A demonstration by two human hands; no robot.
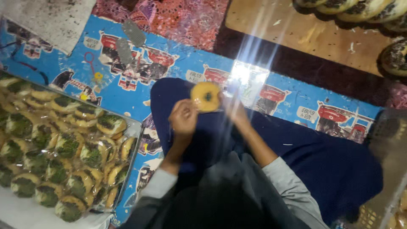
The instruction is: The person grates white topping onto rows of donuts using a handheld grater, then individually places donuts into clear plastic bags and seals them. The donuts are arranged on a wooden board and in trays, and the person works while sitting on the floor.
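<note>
Both hands are up over the lap, and between them sits a round golden-yellow pastry with a dark filled centre, seemingly inside a clear plastic wrapper that catches the glare. The left hand pinches the pastry's lower left edge, fingers curled closed around it; the right hand grips the opposite side, though the bright reflection washes out its fingertips, so how tightly it clamps is hard to read. Holding it from both sides like this keeps the flat face turned up toward the camera, probably to steady the wrapper.

Under the hands lies the dark navy-blue cloth covering the person's legs, which gives a soft spot to work over. Grey sleeves run back from both wrists.

Off to the left of the left hand, within easy reach, sits a shallow clear-lined tray packed with rows of similar yellow pastries topped with dark green-black crumbs, each looking bagged in film. Lined up tight, they look like one sorted batch.

Beyond the hands, the blue printed floor mat with red cartoon vehicles spreads across the floor. Further out, past the right hand, a pale wooden board carries more round pastries with dark topping, these looking bare and unwrapped, kept well apart from the tray.
</note>
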